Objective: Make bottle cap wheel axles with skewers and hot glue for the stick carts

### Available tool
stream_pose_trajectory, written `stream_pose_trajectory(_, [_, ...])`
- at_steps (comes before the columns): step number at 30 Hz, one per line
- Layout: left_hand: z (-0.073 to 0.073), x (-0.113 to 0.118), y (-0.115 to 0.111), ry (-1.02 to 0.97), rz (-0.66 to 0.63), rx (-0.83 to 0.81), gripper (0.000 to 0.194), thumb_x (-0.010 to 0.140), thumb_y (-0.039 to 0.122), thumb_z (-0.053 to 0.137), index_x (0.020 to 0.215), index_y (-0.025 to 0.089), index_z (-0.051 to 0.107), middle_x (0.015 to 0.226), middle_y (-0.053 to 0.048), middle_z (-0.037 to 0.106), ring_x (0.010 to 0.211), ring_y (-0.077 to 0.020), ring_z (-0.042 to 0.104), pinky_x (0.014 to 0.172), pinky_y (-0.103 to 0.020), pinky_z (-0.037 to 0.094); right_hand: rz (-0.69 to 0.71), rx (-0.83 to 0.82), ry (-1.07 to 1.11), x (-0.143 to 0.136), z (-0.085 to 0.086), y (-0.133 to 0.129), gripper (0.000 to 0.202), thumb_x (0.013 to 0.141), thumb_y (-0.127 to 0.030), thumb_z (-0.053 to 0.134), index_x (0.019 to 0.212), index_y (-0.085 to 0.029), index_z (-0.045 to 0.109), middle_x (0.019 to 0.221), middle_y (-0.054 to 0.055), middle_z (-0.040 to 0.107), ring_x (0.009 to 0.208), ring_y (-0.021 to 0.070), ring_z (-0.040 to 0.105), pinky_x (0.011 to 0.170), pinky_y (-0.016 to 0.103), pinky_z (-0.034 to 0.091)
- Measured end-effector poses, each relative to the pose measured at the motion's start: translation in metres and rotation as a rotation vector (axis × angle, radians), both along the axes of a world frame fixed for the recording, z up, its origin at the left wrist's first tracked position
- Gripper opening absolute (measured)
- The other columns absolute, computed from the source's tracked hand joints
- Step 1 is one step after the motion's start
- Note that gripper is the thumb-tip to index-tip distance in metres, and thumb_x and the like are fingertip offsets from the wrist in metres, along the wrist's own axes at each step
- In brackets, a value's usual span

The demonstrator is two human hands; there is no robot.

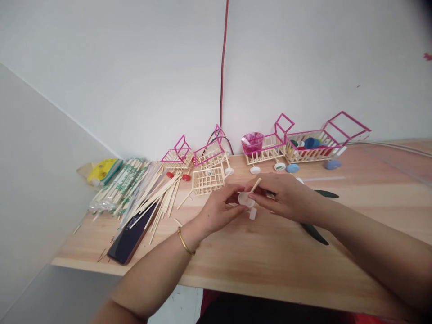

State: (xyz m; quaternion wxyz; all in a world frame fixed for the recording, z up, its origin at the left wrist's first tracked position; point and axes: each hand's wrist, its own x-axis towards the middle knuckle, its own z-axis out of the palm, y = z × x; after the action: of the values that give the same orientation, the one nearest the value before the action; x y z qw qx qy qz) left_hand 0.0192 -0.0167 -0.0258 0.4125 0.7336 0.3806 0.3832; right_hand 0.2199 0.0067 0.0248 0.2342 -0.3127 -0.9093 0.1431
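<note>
My left hand [221, 209], with a gold bangle on its wrist, grips a small translucent white cap [246, 199] by its rim. A short wooden stick [256, 185] is pinched between the fingertips of my right hand [281, 193]; its lower end is at the cap. Just below the cap shows a small white piece [253, 213]; whether it is joined to the cap I cannot tell. Behind my left hand stands an unpainted stick basket [208, 181]. Dark green handles [314, 233] of a tool lie partly under my right forearm.
Several pink-rimmed stick carts [265, 154] with bottle-cap wheels line the wall. Loose sticks [165, 198] lie over a phone [125, 245] at the left, beside bagged sticks [126, 184] and a yellow packet [104, 171]. The table's front edge [236, 293] is near my body.
</note>
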Motion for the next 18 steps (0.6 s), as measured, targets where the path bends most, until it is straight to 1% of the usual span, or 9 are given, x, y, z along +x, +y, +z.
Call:
stream_pose_trajectory(4, [0.000, -0.003, 0.001, 0.268, 0.026, 0.235, 0.036, 0.079, 0.020, 0.063, 0.114, 0.018, 0.056, 0.113, -0.008, 0.063, 0.103, -0.0207, 0.059, 0.091, -0.037, 0.047, 0.012, -0.008, -0.015, -0.002, -0.007, 0.004, 0.019, 0.089, -0.030, 0.048, 0.086, -0.019, 0.063, 0.078, 0.006, 0.066, 0.072, 0.0188, 0.059, 0.064, 0.030, 0.041])
stream_pose_trajectory(6, [-0.001, -0.003, 0.002, 0.341, 0.036, 0.281, 0.035, 0.080, 0.020, 0.062, 0.114, 0.019, 0.055, 0.113, -0.007, 0.063, 0.103, -0.0209, 0.059, 0.091, -0.037, 0.047, 0.024, -0.035, -0.031, -0.003, -0.014, 0.008, 0.018, 0.089, -0.029, 0.048, 0.086, -0.019, 0.063, 0.082, 0.006, 0.067, 0.075, 0.0192, 0.060, 0.065, 0.030, 0.041])
stream_pose_trajectory(9, [-0.003, -0.004, 0.004, 0.374, 0.053, 0.305, 0.033, 0.081, 0.021, 0.060, 0.114, 0.019, 0.055, 0.112, -0.007, 0.064, 0.103, -0.0207, 0.059, 0.091, -0.036, 0.047, 0.043, -0.086, -0.059, -0.004, -0.026, 0.015, 0.018, 0.089, -0.028, 0.049, 0.084, -0.019, 0.064, 0.083, 0.006, 0.068, 0.076, 0.0196, 0.061, 0.066, 0.030, 0.042])
stream_pose_trajectory(12, [-0.004, -0.004, 0.005, 0.381, 0.063, 0.331, 0.031, 0.083, 0.022, 0.059, 0.113, 0.018, 0.056, 0.110, -0.008, 0.064, 0.101, -0.0202, 0.060, 0.090, -0.036, 0.048, 0.056, -0.099, -0.075, -0.004, -0.034, 0.019, 0.019, 0.088, -0.027, 0.049, 0.082, -0.019, 0.065, 0.083, 0.007, 0.068, 0.077, 0.0201, 0.061, 0.068, 0.031, 0.042])
stream_pose_trajectory(14, [-0.005, -0.005, 0.006, 0.388, 0.079, 0.351, 0.028, 0.083, 0.022, 0.058, 0.111, 0.017, 0.057, 0.108, -0.008, 0.065, 0.099, -0.0199, 0.061, 0.088, -0.035, 0.048, 0.054, -0.105, -0.086, -0.005, -0.036, 0.020, 0.020, 0.088, -0.028, 0.048, 0.083, -0.019, 0.065, 0.083, 0.007, 0.069, 0.076, 0.0200, 0.061, 0.068, 0.031, 0.042])
stream_pose_trajectory(18, [-0.006, -0.006, 0.005, 0.358, 0.116, 0.408, 0.023, 0.085, 0.022, 0.054, 0.107, 0.017, 0.059, 0.104, -0.008, 0.066, 0.096, -0.0183, 0.062, 0.086, -0.033, 0.049, 0.047, -0.117, -0.105, -0.005, -0.034, 0.020, 0.022, 0.090, -0.029, 0.047, 0.084, -0.018, 0.065, 0.082, 0.008, 0.068, 0.076, 0.0202, 0.061, 0.068, 0.030, 0.042])
